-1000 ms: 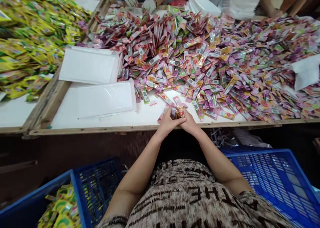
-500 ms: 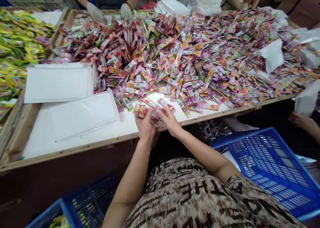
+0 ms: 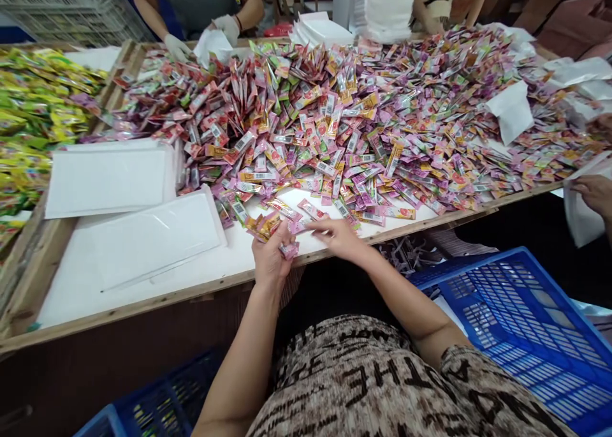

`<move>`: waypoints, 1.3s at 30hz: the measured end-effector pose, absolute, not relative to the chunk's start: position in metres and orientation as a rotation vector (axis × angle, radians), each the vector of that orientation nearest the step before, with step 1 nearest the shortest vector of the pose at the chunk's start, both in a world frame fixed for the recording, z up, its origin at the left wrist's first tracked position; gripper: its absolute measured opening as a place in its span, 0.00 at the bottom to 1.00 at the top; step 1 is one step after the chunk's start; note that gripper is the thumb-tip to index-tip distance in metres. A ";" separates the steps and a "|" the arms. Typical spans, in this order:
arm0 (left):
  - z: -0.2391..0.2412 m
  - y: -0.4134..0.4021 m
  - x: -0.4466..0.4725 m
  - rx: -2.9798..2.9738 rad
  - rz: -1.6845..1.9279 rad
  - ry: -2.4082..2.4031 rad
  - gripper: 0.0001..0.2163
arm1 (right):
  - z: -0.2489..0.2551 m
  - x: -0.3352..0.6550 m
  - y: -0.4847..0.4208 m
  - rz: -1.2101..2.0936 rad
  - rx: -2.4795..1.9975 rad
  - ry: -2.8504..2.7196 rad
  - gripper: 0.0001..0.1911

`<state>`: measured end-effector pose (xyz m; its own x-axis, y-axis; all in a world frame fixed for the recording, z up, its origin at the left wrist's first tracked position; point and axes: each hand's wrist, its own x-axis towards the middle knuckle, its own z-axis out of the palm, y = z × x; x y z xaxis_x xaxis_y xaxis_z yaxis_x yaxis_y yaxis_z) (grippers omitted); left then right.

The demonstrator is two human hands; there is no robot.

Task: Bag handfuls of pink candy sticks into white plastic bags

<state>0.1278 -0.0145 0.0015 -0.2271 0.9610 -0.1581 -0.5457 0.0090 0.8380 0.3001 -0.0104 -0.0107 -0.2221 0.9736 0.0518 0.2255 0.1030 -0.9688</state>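
My left hand is closed around a small bunch of candy sachets, yellow and pink, just above the table's front edge. Their ends fan out past my thumb, and one pink end pokes out below. To its right is my right hand, its fingers stretched toward the bunch with a small gap between. I see nothing held in it. Beyond its fingertips, a loose pink sachet lies on the white tabletop. A wide heap of similar sachets covers the table behind both hands.
Clear plastic-and-white bags lie stacked at left, beside a wooden divider and yellow-green packets. A blue crate stands low at right. Across the table, a person's gloved hands hold a white bag; another person's hand is at right.
My right hand has moved away from the sachets, its fingers now apart. My left hand keeps the bunch, which is tilted differently. The gloved person across the table has lifted a white bag.
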 end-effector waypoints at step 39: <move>-0.021 0.005 0.052 0.185 1.320 0.858 0.08 | 0.000 0.452 0.132 0.159 -1.588 -2.314 0.12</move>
